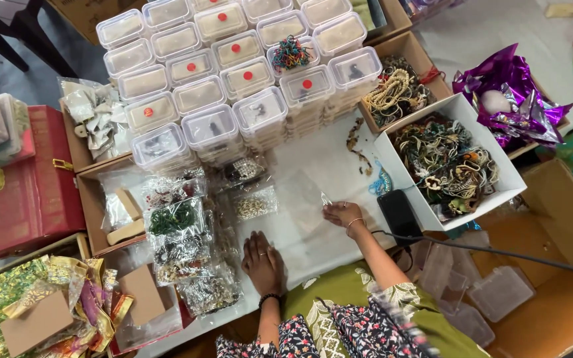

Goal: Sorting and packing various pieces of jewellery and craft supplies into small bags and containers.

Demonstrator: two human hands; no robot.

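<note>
Stacked lidded tubs (233,79) stand at the back of the bench (313,166), bagged beads (187,245) lie before them to the left, two open boxes of necklaces (445,162) sit right, and a phone (399,215) lies beside the nearer box.

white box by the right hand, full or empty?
Full: the open white box beside the right hand holds a heap of tangled bead necklaces.

The person's left hand (263,263) lies flat, palm down, fingers together and pointing forward, a dark bead bracelet at the wrist. The right hand (341,214) reaches further forward on an extended forearm, fingertips pinched together, a thin bangle at its wrist.
</note>
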